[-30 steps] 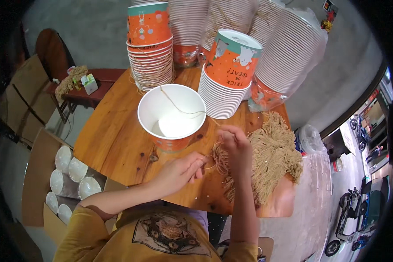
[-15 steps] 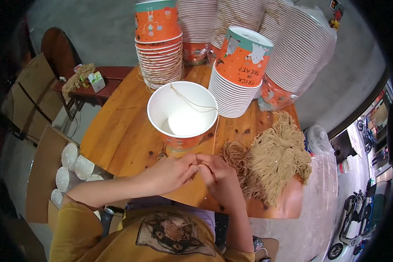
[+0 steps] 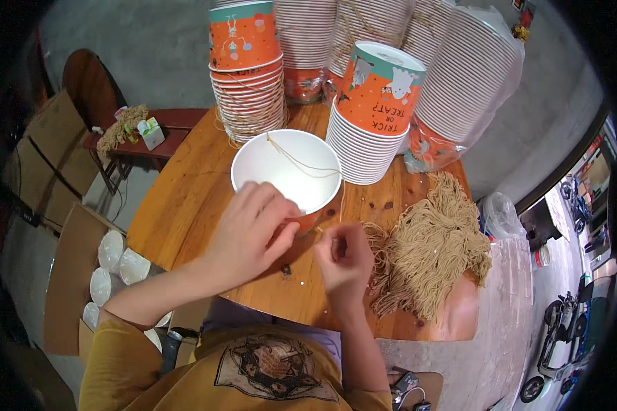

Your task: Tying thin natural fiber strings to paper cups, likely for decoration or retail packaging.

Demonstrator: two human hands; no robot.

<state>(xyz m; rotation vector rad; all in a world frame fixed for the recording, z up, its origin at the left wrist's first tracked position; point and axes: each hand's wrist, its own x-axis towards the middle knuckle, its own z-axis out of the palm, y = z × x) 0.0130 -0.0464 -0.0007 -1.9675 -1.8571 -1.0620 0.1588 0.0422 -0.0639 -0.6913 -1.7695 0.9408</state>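
Both hands pinch a thin string, the left hand (image 3: 253,229) at the paper bucket (image 3: 286,171), the right hand (image 3: 343,257) beside it; keeping it taut helps.

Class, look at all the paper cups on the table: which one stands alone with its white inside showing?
The single open cup by the left hand; the others sit upside down in stacks.

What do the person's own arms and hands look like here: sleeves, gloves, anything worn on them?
Both hands are bare: no gloves on the left hand or the right hand, and no rings, watch or bracelet show. Both forearms are bare too. A mustard-yellow sleeve covers the left upper arm, ending near the elbow; it belongs to a mustard-yellow T-shirt with a dark round graphic on the chest.
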